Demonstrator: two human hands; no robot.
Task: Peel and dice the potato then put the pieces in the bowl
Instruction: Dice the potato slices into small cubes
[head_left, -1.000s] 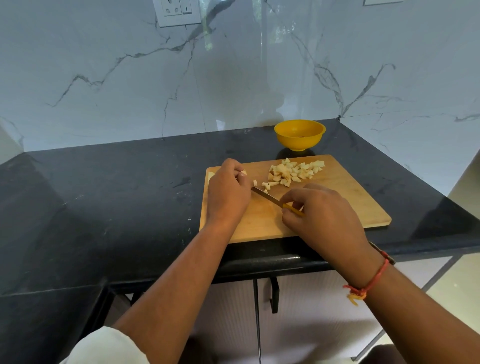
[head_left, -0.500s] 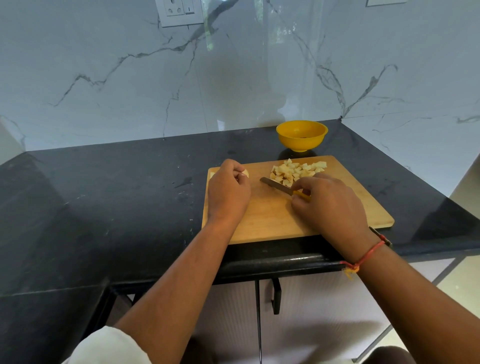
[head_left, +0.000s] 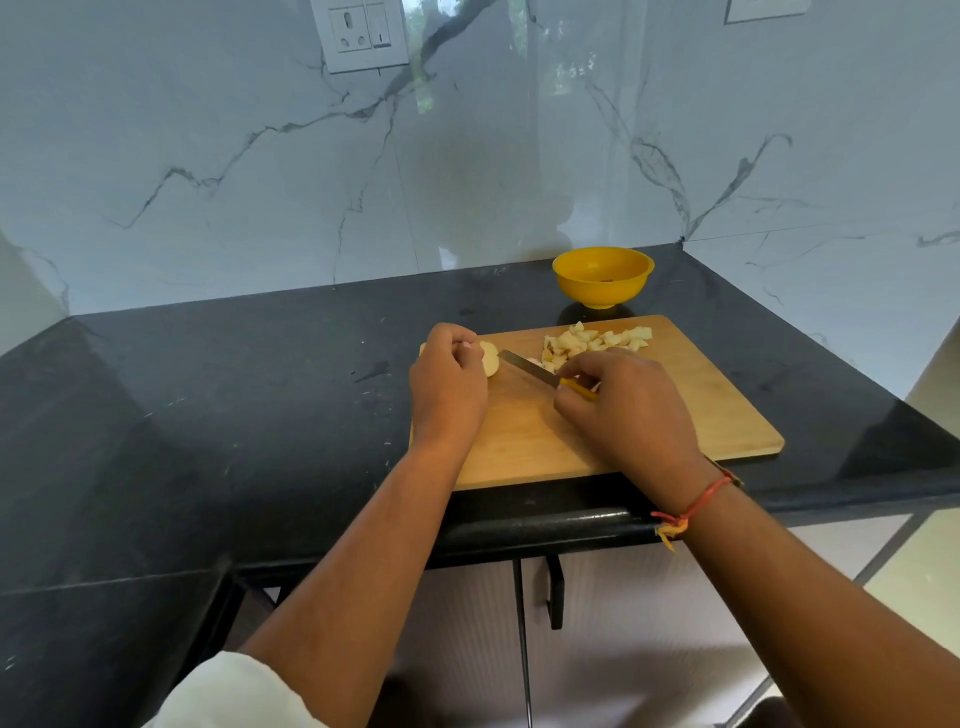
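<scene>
We look through one head-worn camera, facing forward and down across the worktop (head_left: 234, 415) toward its back edge. It sits close above the near edge, left hand (head_left: 449, 387) and right hand (head_left: 631, 408) mid-frame.

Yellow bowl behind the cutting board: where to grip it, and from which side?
Pinch the near rim of the bowl, coming from above on the cutting board side. It stands upright, mouth up, so the rim is free; its flared wall would likely slip. The marble wall stands close behind. The right hand is nearer but holds the knife.
</scene>
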